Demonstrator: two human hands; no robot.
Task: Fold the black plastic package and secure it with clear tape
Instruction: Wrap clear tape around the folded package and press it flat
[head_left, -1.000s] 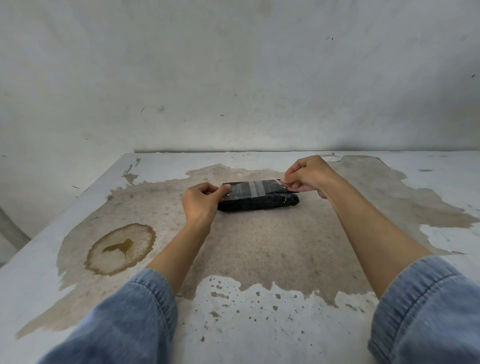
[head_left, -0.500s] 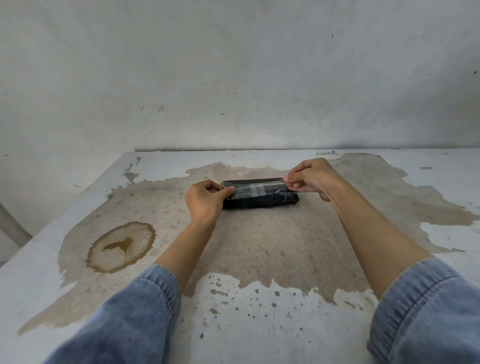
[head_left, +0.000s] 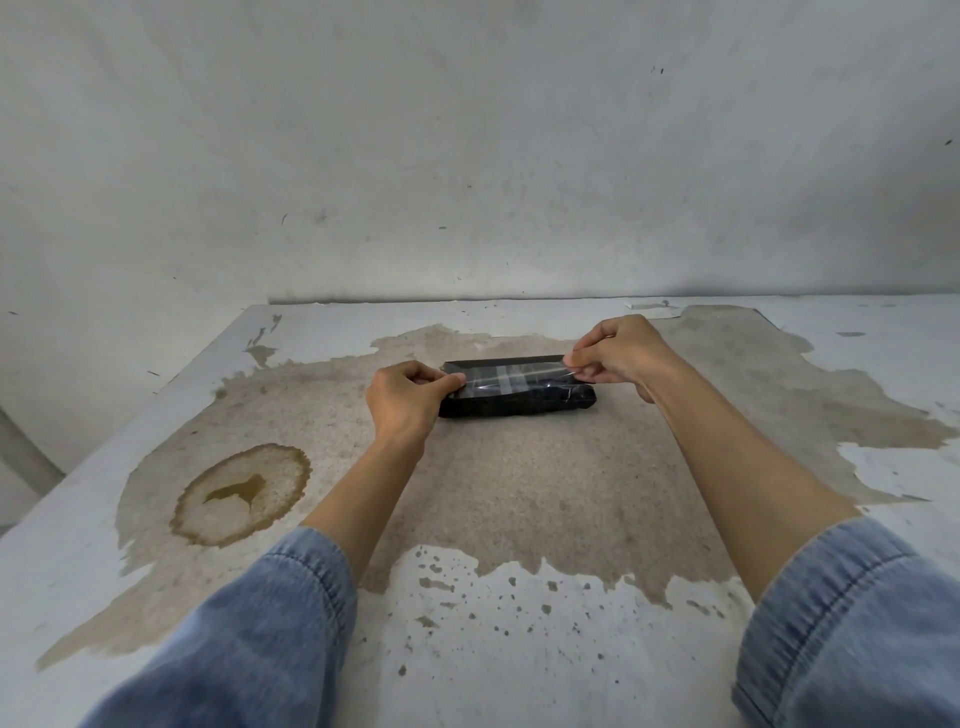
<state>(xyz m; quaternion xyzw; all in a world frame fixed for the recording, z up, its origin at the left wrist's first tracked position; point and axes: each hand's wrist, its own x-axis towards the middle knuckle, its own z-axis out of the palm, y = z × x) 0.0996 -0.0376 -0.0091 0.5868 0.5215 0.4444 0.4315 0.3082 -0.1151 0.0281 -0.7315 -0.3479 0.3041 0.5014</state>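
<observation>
A folded black plastic package (head_left: 514, 402) lies flat on the worn table (head_left: 519, 493), long side running left to right. A strip of clear tape (head_left: 511, 378) is stretched lengthwise just over its top, crossing pale tape bands that run across the package. My left hand (head_left: 408, 397) pinches the tape's left end at the package's left edge. My right hand (head_left: 621, 351) pinches the right end above the package's right end. The package's left end is hidden behind my left hand.
The table's white paint has peeled, leaving a large bare brown patch. A ring-shaped brown stain (head_left: 241, 496) marks the left part. A plain white wall (head_left: 467, 156) rises right behind the table's far edge. The table's left edge runs diagonally at the left.
Both hands have kept the tape taut over the package and lowered it slightly toward the top surface. The package has not moved.
</observation>
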